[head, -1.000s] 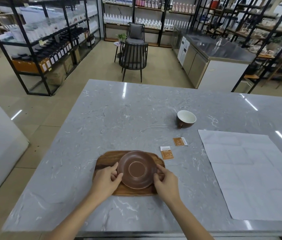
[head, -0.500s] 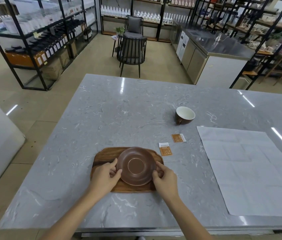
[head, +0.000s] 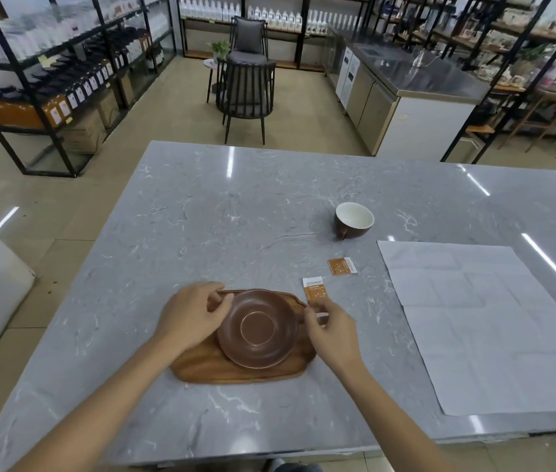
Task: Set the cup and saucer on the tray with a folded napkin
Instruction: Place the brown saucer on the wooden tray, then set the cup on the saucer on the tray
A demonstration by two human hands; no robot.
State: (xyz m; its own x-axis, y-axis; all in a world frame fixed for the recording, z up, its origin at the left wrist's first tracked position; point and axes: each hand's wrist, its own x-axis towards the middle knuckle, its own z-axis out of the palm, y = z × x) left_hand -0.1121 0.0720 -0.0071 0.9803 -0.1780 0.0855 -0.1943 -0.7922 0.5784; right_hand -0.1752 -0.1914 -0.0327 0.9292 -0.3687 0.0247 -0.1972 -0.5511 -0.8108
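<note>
A brown saucer (head: 257, 328) lies flat on the right half of the wooden tray (head: 235, 373) near the table's front. My left hand (head: 191, 315) hovers at the saucer's left rim with its fingers loosely curled and nothing in them. My right hand (head: 332, 330) is just off the saucer's right rim, over the tray's right end, its fingertips close to an orange sachet (head: 315, 291). The brown cup (head: 354, 220), white inside, stands apart on the table, far right of the tray. A large white napkin (head: 491, 321) lies unfolded and flat at the right.
A second orange sachet (head: 342, 266) lies between the cup and the tray. The grey marble table (head: 222, 216) stretches back behind the tray. Beyond it stand a dark chair (head: 247, 86), shelving racks and a steel counter (head: 416, 71).
Both hands held the saucer's rim over the tray. Now the saucer rests on the tray and both hands have come off it, the right one shifting toward the nearer sachet.
</note>
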